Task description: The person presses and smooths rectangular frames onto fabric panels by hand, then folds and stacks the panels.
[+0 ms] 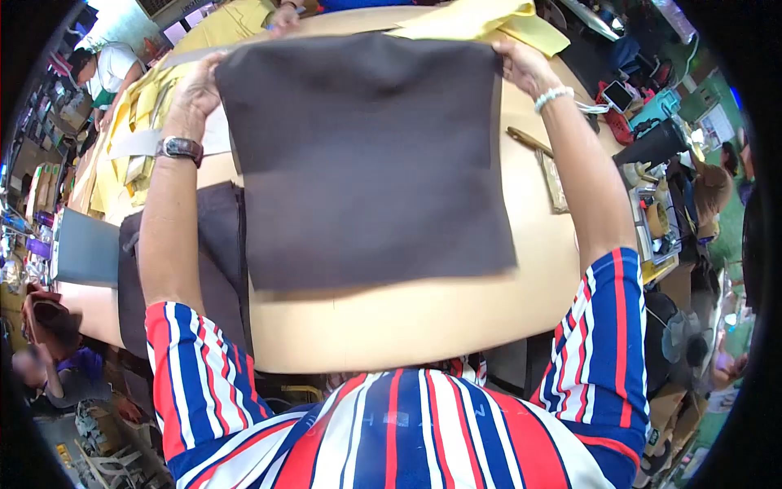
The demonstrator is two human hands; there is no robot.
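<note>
A large dark brown sheet of fabric or leather is stretched between my hands above the table. My left hand pinches its upper left corner. At the upper right corner, my right hand grips the same sheet between thumb and fingers. The sheet's lower edge hangs toward me, slightly blurred. More dark brown pieces lie at the table's left edge, under my left forearm. A brown-handled tool rests on the table to the right, partly behind my right forearm.
The pale tabletop has a curved front edge. Yellow sheets lie at the far side, with yellow pieces at the left. A grey-blue board stands left. Another person is at the far left; a co-worker's hand shows at the back.
</note>
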